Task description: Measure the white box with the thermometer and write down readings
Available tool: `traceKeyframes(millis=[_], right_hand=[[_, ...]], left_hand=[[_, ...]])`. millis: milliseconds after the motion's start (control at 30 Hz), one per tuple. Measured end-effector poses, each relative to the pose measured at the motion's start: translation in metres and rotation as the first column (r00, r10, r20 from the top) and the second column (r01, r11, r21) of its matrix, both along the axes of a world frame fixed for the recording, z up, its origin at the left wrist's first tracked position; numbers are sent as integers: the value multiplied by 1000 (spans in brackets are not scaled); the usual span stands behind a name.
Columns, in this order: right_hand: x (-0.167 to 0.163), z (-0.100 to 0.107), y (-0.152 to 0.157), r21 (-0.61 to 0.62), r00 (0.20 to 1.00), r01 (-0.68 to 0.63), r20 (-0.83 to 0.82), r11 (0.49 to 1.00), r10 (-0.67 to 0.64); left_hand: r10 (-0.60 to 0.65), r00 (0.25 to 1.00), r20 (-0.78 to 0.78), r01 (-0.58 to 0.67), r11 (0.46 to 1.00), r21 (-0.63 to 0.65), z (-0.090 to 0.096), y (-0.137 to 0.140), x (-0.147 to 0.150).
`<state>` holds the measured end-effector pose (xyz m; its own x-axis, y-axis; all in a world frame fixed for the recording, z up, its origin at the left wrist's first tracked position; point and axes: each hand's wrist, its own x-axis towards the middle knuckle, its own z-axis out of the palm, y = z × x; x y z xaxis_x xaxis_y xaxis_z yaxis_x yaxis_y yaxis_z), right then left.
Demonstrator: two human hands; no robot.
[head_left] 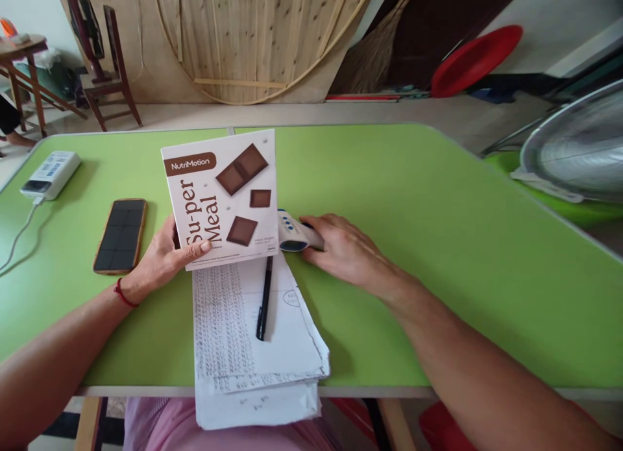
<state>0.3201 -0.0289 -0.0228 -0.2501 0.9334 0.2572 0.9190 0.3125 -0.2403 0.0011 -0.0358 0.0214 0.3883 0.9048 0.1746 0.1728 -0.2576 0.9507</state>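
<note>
My left hand (168, 253) grips a white box (221, 207) by its lower left edge, thumb across the front. The box is printed "NutriMotion Su-per Meal" with pictures of chocolate pieces, and it is held up tilted above the table. Beside its right edge, my right hand (341, 246) is closed round the grey handle of a white handheld device (293, 231) with blue dots; the box hides part of its head. Below the box lie handwritten sheets of paper (277, 357), overhanging the table's front edge. A black pen (264, 302) rests on them.
The green table (438, 256) carries a phone (119, 235) at left and a white power bank (51, 175) with a cable. A wooden chair (109, 74) stands behind. At right are a red basin (477, 60) and a large plastic-wrapped round object (579, 146).
</note>
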Motion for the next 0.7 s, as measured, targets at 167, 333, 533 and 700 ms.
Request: traceKeyframes(millis=[167,333,533,700], right_hand=[[-12,28,-18,22,852,148,-510,989,-116],[-49,60,-54,-185,464,-432,-885,883,42],[-92,46,-71,-320,359,-506,-923,801,-142],[-107,32,-74,-363,268,-525,-929,770,-255]], left_hand=[[-16,1000,-9,15,998,-68,1,0,-1],[-42,999,-4,42,998,-51,0,2,-1],[-43,999,-14,42,997,-61,-1,2,-2],[-50,998,23,51,997,-62,-4,2,-2]])
